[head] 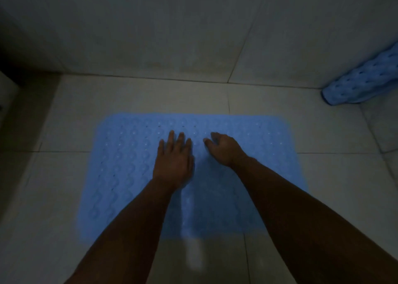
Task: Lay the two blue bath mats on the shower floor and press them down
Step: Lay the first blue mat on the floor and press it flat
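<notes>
Left hand (pixel 174 161) presses flat and right hand (pixel 221 147), fingers bent, touches the laid mat (pixel 120 176); second mat (pixel 361 81) waits rolled by the wall (pixel 172 25).

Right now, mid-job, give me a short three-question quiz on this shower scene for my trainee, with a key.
1. True or false: both blue bath mats lie flat on the tiled shower floor.
2. Which hand lies flat with straight fingers on the flat blue perforated rubber bath mat? A) left hand B) right hand
3. Where is the rolled-up blue bath mat?

Key
1. False: one is flat, the other is rolled up.
2. A; the right hand's fingers look loosely bent, fingertips at the mat.
3. At the far right, by the corner where the floor meets the grey tiled wall.
</notes>
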